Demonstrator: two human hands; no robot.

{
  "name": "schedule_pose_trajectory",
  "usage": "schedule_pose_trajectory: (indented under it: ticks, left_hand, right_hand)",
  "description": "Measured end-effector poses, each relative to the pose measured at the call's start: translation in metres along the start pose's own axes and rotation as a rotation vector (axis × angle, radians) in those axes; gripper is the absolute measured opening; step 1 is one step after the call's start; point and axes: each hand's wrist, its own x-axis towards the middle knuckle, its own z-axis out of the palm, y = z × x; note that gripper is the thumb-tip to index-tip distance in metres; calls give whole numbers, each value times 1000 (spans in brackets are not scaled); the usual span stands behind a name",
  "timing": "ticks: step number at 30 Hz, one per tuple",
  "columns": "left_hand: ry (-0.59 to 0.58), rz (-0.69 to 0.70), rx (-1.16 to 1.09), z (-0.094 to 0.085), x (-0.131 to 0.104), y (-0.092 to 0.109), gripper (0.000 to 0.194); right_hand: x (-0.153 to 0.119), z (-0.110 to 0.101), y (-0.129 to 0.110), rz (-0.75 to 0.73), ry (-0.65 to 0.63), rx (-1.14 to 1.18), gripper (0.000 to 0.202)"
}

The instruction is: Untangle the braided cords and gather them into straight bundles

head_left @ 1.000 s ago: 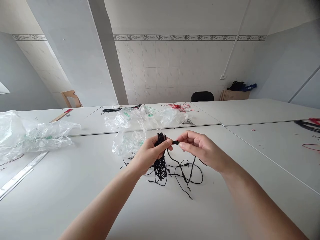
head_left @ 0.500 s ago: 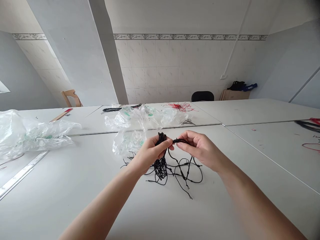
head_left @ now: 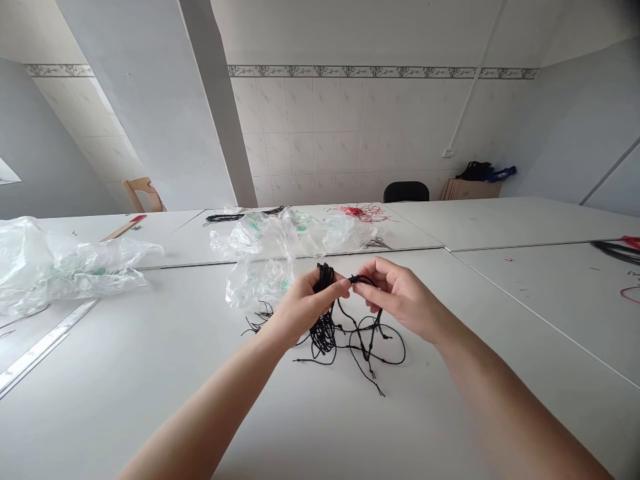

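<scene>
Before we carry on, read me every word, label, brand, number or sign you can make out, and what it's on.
No text can be read.
Green print on the left plastic: too blurred to read.
Green print on the middle plastic: too small and creased to read.
Metal strip: any markings too small to tell.
Black cords: no print visible.

One head-worn view looks forward and down, table [head_left: 345, 427] near, wall [head_left: 325, 153] farther off.

One left hand [head_left: 306, 303] and one right hand [head_left: 405, 299] show, with two chairs [head_left: 406, 192], one cardboard box [head_left: 470, 191], one red strand heap [head_left: 364, 213], two clear plastic heaps [head_left: 283, 233] and seemingly three black cord bundles [head_left: 324, 335].
</scene>
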Motion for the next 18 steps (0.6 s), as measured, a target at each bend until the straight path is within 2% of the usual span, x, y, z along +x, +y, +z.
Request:
schedule_pose_trajectory:
  ticks: [4,8,13,18]
  left_hand:
    - [29,-8,-50,-1,1,-2,35]
    - [40,-4,-57,-1,1,-2,34]
    - [39,16,-53,0,0,-1,27]
    - [80,81,56,3,1,-1,21]
  right_hand:
    - [3,3,3,-16,45,151,26]
    - [4,5,5,-43,78,205,28]
    - [4,6,4,-38,84,156,28]
    - [4,7,11,-37,136,7,29]
